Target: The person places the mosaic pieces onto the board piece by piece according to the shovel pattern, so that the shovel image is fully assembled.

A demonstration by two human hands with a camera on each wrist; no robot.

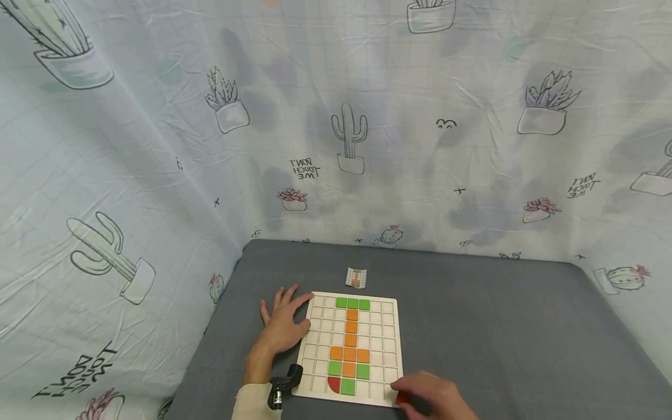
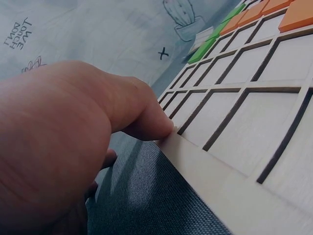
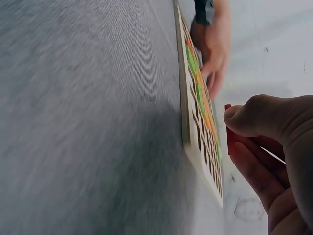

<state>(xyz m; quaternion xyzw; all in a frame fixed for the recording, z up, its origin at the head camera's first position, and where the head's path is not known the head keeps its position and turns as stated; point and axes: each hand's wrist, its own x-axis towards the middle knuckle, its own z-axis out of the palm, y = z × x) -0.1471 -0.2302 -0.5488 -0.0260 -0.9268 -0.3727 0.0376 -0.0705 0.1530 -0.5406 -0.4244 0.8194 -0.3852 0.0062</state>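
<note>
A pale wooden grid board lies on the table with green and orange square tiles set in its middle columns. One red tile with a rounded side sits in the bottom row, left of a green tile. My left hand rests along the board's left side, fingers spread, thumb and index finger touching its edge. Over by the lower right corner, my right hand pinches a small red tile between thumb and fingers. In the right wrist view that tile is edge-on, held apart from the board; its full outline is hidden.
A small printed card with a coloured grid pattern lies beyond the board's far edge. The dark grey table extends to the right. Cloth printed with cacti hangs behind and at the sides. A black wrist device sits on the left wrist.
</note>
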